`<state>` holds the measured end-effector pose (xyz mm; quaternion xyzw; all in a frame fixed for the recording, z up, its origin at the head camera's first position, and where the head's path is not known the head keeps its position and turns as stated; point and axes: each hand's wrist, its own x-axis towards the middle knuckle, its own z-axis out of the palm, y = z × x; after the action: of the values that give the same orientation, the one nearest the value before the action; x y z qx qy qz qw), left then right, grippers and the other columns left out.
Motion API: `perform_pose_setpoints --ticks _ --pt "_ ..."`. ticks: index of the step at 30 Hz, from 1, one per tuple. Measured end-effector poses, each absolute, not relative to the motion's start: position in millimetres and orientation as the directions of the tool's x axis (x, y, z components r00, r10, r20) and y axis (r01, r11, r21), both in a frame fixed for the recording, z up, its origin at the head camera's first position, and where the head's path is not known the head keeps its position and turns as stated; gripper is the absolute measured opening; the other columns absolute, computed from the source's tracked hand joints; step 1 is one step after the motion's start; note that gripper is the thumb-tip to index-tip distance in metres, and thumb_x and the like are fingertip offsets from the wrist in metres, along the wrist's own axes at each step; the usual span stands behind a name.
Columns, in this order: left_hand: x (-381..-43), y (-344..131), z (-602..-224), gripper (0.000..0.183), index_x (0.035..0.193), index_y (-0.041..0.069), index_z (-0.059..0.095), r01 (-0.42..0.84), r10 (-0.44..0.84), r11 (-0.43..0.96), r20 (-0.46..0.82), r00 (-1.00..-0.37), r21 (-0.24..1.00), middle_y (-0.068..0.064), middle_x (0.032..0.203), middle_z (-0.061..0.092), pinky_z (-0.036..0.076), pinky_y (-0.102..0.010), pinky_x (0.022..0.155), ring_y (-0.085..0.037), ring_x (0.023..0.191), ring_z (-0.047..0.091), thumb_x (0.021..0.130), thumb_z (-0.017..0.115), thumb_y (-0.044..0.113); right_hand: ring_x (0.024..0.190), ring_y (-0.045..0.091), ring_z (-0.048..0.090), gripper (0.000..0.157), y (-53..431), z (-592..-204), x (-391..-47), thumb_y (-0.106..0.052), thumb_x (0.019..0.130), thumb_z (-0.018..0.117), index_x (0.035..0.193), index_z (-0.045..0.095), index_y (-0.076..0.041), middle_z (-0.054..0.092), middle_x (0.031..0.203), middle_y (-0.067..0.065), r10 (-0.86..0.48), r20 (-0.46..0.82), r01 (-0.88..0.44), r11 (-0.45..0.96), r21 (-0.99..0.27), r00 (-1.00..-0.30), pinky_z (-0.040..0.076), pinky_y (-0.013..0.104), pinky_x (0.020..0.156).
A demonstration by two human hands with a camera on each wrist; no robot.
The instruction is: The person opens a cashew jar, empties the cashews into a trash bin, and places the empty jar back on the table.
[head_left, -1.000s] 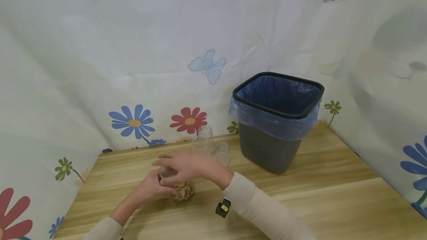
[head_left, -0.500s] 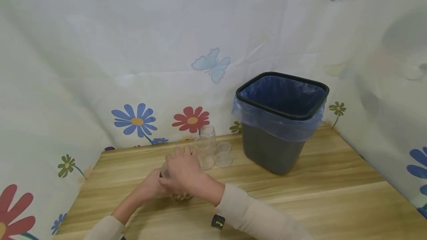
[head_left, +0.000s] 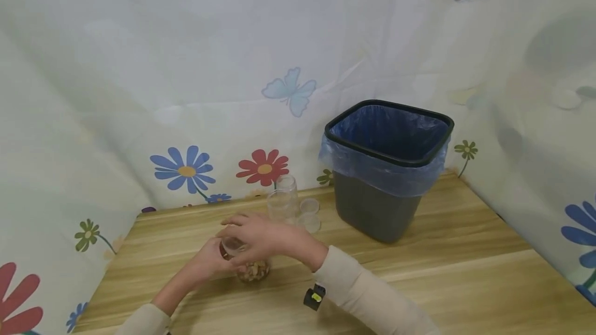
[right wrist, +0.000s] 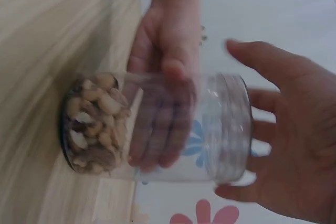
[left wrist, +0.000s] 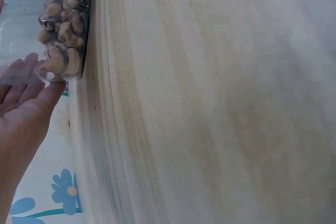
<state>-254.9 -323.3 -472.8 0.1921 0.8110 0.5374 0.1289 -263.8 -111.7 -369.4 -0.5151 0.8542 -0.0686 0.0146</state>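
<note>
A clear jar (head_left: 254, 272) stands upright on the table, its lower part filled with mixed nuts (right wrist: 97, 124), cashews among them. My left hand (head_left: 211, 261) grips the jar's side, thumb on the near wall and fingers behind it, as the right wrist view shows. Around the jar's ridged top end (right wrist: 231, 129) my right hand (right wrist: 299, 129) has its fingers and thumb spread, with the thumb apart from the jar. Whether any right fingertip touches the top is hard to tell. In the left wrist view, the jar (left wrist: 21, 30) and left palm are only partly visible.
Behind the hands stand clear, see-through jars (head_left: 281, 211). Two round clear lids (head_left: 309, 222) lie beside them on the wooden table (head_left: 442, 273). A grey bin (head_left: 377, 206) with a blue liner stands at the back right, near the flowered cloth wall (head_left: 223, 133).
Half a second ago my right hand was turned and wrapped over the jar's top; now it has swung back with fingers spread. My left hand keeps its hold on the jar.
</note>
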Motion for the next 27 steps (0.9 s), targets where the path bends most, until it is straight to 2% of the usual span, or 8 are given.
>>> perform_pose_setpoints --ticks 4,8,11,13,17,23,25,27 --pt "-255.2 -325.0 -471.2 0.066 0.137 -0.004 0.054 0.129 0.439 0.338 -0.035 -0.898 0.932 -0.014 0.127 0.064 0.055 -0.029 0.087 -0.018 0.109 0.064 0.083 0.085 0.019 0.141 0.023 0.041 0.063 -120.2 -376.3 -256.3 -0.062 0.097 0.056 0.148 0.053 -0.024 0.046 0.154 0.0 -0.791 0.112 -0.799 0.598 -0.063 -0.601 0.037 0.041 0.114" --pt "-254.3 -325.0 -471.8 0.062 0.133 -0.006 0.055 0.102 0.436 0.316 -0.048 -0.899 0.943 -0.016 0.122 0.065 0.056 -0.031 0.086 -0.023 0.106 0.064 0.083 0.085 0.016 0.121 0.022 0.053 0.064 -129.3 -386.0 -247.9 -0.071 0.096 0.046 0.14 0.059 -0.026 0.058 0.137 -0.001 -0.666 0.169 -0.679 0.733 -0.033 -0.727 0.047 0.04 0.102" --pt "-253.4 -324.3 -472.2 0.061 0.13 -0.008 0.057 0.122 0.45 0.32 -0.037 -0.892 0.94 -0.018 0.121 0.065 0.056 -0.031 0.086 -0.023 0.107 0.063 0.082 0.085 0.015 0.107 0.021 0.056 0.062 -133.8 -392.2 -244.0 -0.071 0.097 0.043 0.135 0.063 -0.026 0.063 0.124 0.0 -0.605 0.192 -0.619 0.785 -0.016 -0.773 0.05 0.04 0.092" --pt "-253.8 -323.7 -471.6 0.062 0.131 -0.008 0.056 0.131 0.458 0.323 -0.033 -0.888 0.937 -0.018 0.123 0.065 0.055 -0.03 0.088 -0.023 0.108 0.063 0.081 0.086 0.014 0.105 0.022 0.056 0.061 -134.2 -393.9 -244.6 -0.069 0.097 0.044 0.134 0.063 -0.025 0.063 0.121 0.001 -0.594 0.198 -0.609 0.793 -0.02 -0.78 0.051 0.04 0.09" --pt "-256.0 -323.0 -469.3 0.065 0.136 -0.007 0.052 0.112 0.46 0.325 -0.054 -0.886 0.939 -0.017 0.125 0.064 0.056 -0.031 0.086 -0.022 0.107 0.064 0.083 0.084 0.014 0.118 0.022 0.055 0.06 -128.2 -390.2 -253.2 -0.064 0.098 0.048 0.142 0.06 -0.025 0.061 0.131 0.001 -0.67 0.174 -0.683 0.73 -0.02 -0.721 0.047 0.038 0.1" --pt "-257.5 -323.4 -471.5 0.069 0.139 -0.008 0.05 0.148 0.475 0.314 -0.02 -0.88 0.938 -0.016 0.128 0.065 0.056 -0.029 0.088 -0.016 0.107 0.066 0.083 0.085 0.012 0.141 0.016 0.043 0.054 -114.4 -383.8 -268.7 -0.046 0.102 0.05 0.151 0.05 -0.023 0.05 0.152 0.001 -0.87 0.096 -0.872 0.489 0.033 -0.484 0.03 0.027 0.118" --pt "-257.5 -323.7 -472.8 0.071 0.14 -0.008 0.049 0.152 0.482 0.303 -0.014 -0.876 0.941 -0.016 0.129 0.064 0.055 -0.029 0.089 -0.015 0.108 0.066 0.083 0.085 0.012 0.146 0.015 0.038 0.054 -112.2 -383.5 -270.4 -0.045 0.104 0.047 0.154 0.046 -0.024 0.045 0.157 0.001 -0.89 0.064 -0.891 0.453 0.023 -0.451 0.025 0.026 0.12" --pt "-258.0 -323.4 -473.2 0.068 0.14 -0.006 0.05 0.145 0.489 0.299 -0.021 -0.872 0.943 -0.015 0.128 0.065 0.056 -0.029 0.088 -0.015 0.107 0.067 0.084 0.084 0.013 0.149 0.016 0.033 0.055 -111.2 -383.8 -270.7 -0.048 0.106 0.042 0.157 0.041 -0.025 0.04 0.16 0.001 -0.893 0.035 -0.893 0.449 0.003 -0.449 0.021 0.026 0.122"
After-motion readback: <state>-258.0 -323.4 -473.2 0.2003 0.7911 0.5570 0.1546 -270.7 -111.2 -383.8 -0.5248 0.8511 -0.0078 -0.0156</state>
